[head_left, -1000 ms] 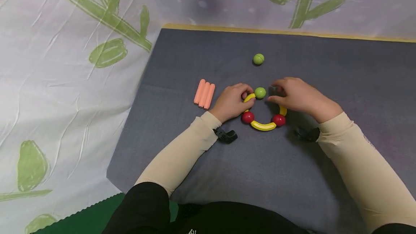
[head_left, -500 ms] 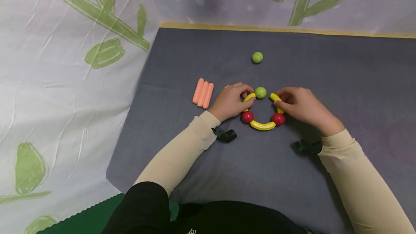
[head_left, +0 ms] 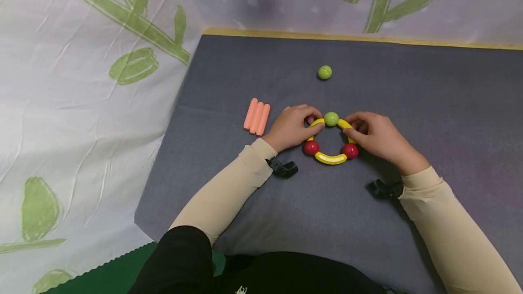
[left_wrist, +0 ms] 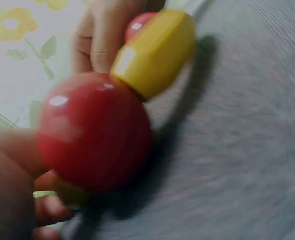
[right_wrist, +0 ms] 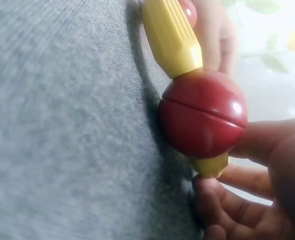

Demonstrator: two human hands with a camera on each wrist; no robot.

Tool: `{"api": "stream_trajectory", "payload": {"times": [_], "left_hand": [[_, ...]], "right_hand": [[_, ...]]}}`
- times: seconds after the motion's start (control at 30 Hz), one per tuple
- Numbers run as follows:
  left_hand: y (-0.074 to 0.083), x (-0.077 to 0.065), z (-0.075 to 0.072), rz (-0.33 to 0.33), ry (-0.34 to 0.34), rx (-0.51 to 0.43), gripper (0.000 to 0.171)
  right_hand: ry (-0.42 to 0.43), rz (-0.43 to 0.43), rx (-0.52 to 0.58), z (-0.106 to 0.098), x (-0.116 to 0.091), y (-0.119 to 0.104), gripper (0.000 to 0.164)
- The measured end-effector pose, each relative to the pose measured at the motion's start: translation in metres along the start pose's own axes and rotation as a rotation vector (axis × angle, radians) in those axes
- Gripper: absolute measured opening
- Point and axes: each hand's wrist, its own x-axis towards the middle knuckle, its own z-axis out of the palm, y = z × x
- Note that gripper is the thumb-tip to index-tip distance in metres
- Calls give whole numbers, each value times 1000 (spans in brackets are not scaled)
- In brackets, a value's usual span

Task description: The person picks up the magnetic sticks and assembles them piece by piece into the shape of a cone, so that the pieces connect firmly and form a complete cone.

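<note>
On the grey cloth, curved yellow rods and balls form a closed ring. A green ball point(head_left: 331, 119) sits at its far side, with one red ball point(head_left: 312, 148) at near left and another red ball point(head_left: 350, 151) at near right. A curved yellow rod point(head_left: 331, 159) joins the two red balls. My left hand point(head_left: 291, 127) pinches the left yellow rod point(head_left: 317, 122) between thumb and fingers. On the other side, my right hand point(head_left: 377, 136) pinches the right yellow rod point(head_left: 345, 124). Both wrist views show a red ball close up, with fingers round the rod behind it.
A second green ball point(head_left: 324, 72) lies beyond the ring. Several salmon-pink rods point(head_left: 257, 117) lie side by side left of my left hand. The grey table point(head_left: 245, 67) meets a patterned wall sheet along a yellow back edge.
My right hand has come down and taken hold of the right yellow rod. The gap between that rod and the near green ball has closed, with the ball shifted slightly right.
</note>
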Motion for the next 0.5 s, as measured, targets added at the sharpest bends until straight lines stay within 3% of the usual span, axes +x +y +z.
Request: {"api": "stream_trajectory", "payload": {"times": [0.1,0.2,0.33,0.4,0.5], "left_hand": [[3,3,-17,-33,-40,-42,24],[0,2,-51,-84,-1,-41,23],[-12,-8,-99,-249,71,47,23],[-20,-14,-115,-344,39,103,26],[-31,-20,-131,-445,-89,165,31]], "right_hand": [[34,11,17,3,-4,5,30],[64,16,25,8,-7,9,29],[84,15,17,11,-7,11,28],[87,12,6,11,-7,11,28],[89,9,-7,13,-7,8,29]]}}
